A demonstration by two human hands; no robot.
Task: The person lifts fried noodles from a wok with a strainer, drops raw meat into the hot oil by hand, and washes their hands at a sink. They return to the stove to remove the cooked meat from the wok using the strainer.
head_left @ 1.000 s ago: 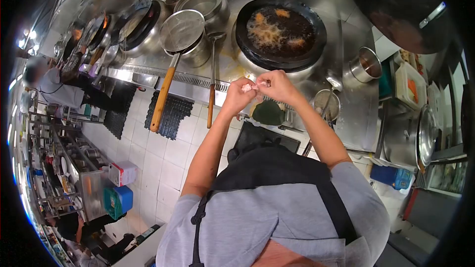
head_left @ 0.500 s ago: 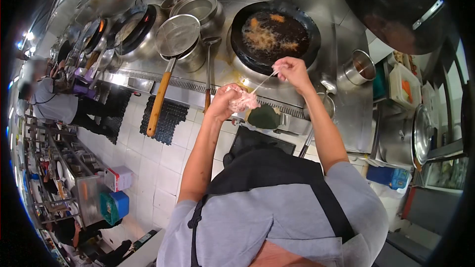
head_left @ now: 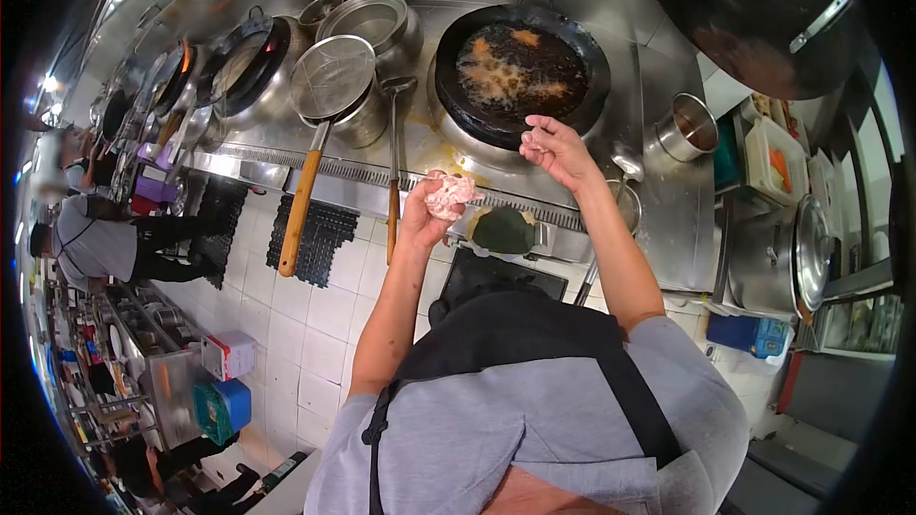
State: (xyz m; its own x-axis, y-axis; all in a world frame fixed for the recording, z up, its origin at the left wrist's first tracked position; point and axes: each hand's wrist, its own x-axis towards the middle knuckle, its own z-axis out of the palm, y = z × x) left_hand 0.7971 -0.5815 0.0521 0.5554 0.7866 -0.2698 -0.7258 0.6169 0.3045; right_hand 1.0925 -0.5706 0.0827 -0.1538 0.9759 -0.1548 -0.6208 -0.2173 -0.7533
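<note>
Pale-pink clump [head_left: 451,198] sits cupped in left hand [head_left: 416,216], wok [head_left: 598,74] at its 1 o'clock; right hand [head_left: 561,156] at 2 o'clock is half-curled, can't tell if holding anything: pinch lightly, keep fingertips clear of bubbling oil [head_left: 494,81].

The raw meat [head_left: 450,197] is showing pale pink with white patches, forming a soft, uneven clump and resting in the left hand [head_left: 426,215]. The wok [head_left: 447,88], black and round, is sitting at one o'clock from the clump. Its dark oil [head_left: 547,55] is bubbling, with pale froth gathering toward nine o'clock. Orange-brown pieces [head_left: 526,38] are frying at ten, twelve and four o'clock within it; their exact outlines are blurring into the froth.
</note>
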